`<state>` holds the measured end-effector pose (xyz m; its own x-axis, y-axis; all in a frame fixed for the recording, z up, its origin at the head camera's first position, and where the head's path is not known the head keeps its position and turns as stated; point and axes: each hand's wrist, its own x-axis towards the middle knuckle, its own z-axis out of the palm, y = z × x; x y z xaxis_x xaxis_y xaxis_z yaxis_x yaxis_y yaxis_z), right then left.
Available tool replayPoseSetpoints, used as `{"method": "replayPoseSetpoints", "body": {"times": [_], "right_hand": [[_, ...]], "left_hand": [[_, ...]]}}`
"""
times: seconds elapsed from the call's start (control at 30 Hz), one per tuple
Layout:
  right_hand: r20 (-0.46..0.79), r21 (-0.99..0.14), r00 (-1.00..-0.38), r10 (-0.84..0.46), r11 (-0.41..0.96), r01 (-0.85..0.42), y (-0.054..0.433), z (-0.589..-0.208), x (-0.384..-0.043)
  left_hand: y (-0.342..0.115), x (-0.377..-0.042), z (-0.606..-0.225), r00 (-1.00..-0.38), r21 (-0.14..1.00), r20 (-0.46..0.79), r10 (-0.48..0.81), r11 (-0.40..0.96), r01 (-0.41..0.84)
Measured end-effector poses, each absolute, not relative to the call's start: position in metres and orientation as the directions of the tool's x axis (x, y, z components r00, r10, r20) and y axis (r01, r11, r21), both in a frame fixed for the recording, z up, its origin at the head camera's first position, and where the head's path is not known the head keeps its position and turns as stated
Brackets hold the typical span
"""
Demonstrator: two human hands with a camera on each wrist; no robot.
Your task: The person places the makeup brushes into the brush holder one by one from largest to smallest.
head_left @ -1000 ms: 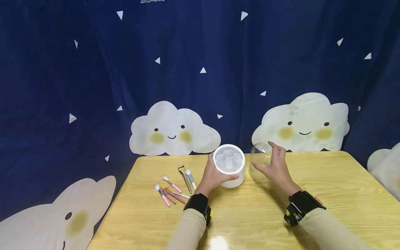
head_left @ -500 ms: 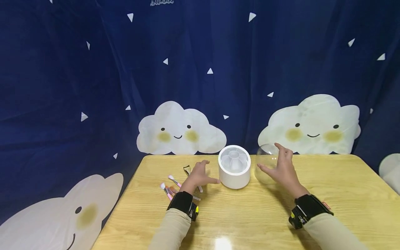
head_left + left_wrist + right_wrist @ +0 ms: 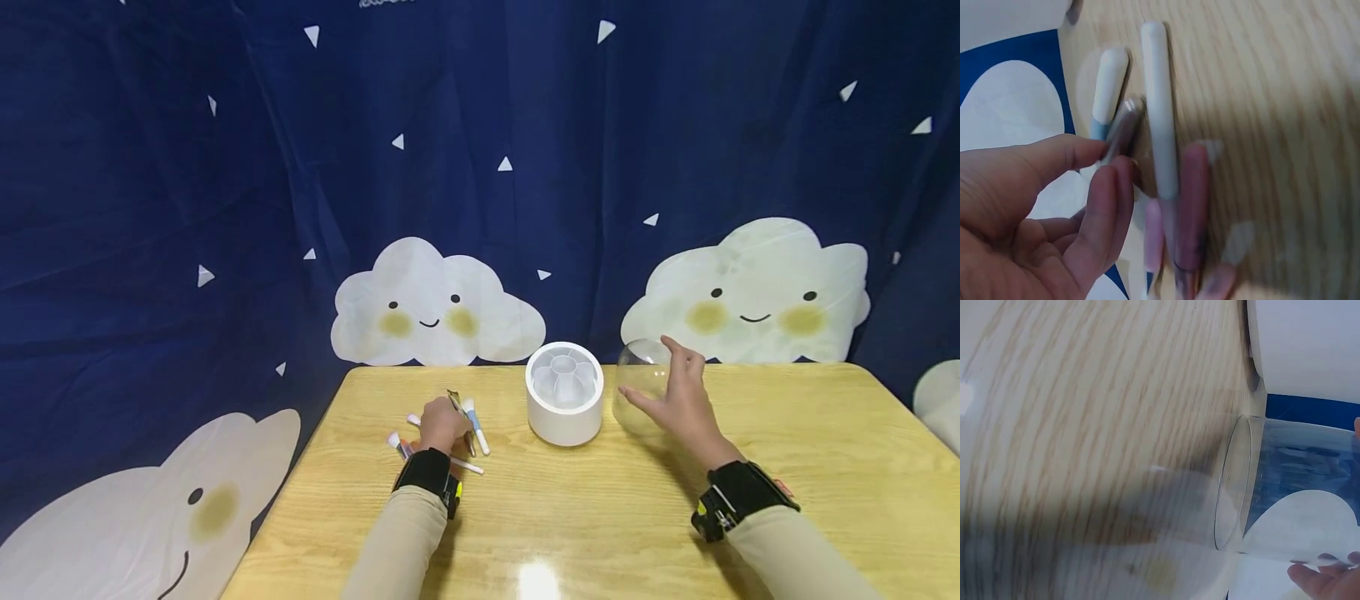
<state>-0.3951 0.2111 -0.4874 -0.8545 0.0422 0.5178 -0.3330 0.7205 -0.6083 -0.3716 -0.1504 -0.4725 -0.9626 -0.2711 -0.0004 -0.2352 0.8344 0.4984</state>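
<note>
At the left of the table, my left hand [image 3: 442, 423] is among several makeup brushes. Its thumb and fingers pinch the brown handle of a flat makeup brush [image 3: 1125, 128]. Beside it lie a blue-and-white brush [image 3: 476, 427], a white-handled brush [image 3: 1159, 112] and a dusky pink one [image 3: 1193, 200]; the hand hides some others in the head view. My right hand [image 3: 686, 408] holds a clear, domed cover [image 3: 637, 379] between thumb and fingers. The cover's round rim [image 3: 1217, 512] is down near the tabletop. Between the hands stands a white round brush holder [image 3: 565, 425] with a divided insert.
The wooden table [image 3: 570, 517] ends at a dark blue curtain [image 3: 450, 100] with smiling white clouds. Close to the clear cover's left side stands the holder. A light glare lies on the tabletop near the front.
My left hand has let go of the white holder, moved left to the brushes and taken hold of one. The right hand keeps holding the clear cover. The head view has shifted slightly.
</note>
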Motion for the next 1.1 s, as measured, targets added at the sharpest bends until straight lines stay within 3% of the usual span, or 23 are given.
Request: {"method": "replayPoseSetpoints", "body": {"times": [0.3,0.5,0.6,0.77,0.83,0.93,1.1], "right_hand": [[0.472,-0.661,-0.881,-0.030,0.649,-0.376,0.214,-0.471,-0.406],[0.453,-0.677,-0.890,-0.043,0.632,-0.376,0.225,-0.459,-0.398],[0.548,-0.666,-0.836,0.018,0.614,-0.423,0.221,-0.458,-0.385],[0.763,-0.585,-0.628,0.153,0.577,-0.570,0.196,-0.448,-0.360],[0.793,-0.573,-0.590,0.151,0.512,-0.640,0.182,-0.442,-0.350],[0.751,-0.631,-0.655,0.077,0.373,-0.680,0.159,-0.433,-0.338],[0.570,-0.789,-0.822,0.002,0.280,-0.546,0.128,-0.426,-0.331]], "left_hand": [[-0.153,-0.379,-0.474,-0.954,0.512,0.084,-0.286,0.834,-0.205],[-0.156,-0.380,-0.469,-0.962,0.653,0.148,-0.228,0.753,-0.078],[-0.152,-0.374,-0.466,-0.956,0.705,0.210,-0.207,0.709,0.001],[-0.128,-0.360,-0.453,-0.894,0.736,0.422,-0.147,0.631,0.244],[-0.112,-0.353,-0.446,-0.871,0.750,0.477,-0.114,0.569,0.336],[-0.082,-0.342,-0.438,-0.854,0.757,0.519,-0.035,0.482,0.441],[-0.036,-0.329,-0.431,-0.835,0.729,0.537,0.119,0.433,0.530]]}}
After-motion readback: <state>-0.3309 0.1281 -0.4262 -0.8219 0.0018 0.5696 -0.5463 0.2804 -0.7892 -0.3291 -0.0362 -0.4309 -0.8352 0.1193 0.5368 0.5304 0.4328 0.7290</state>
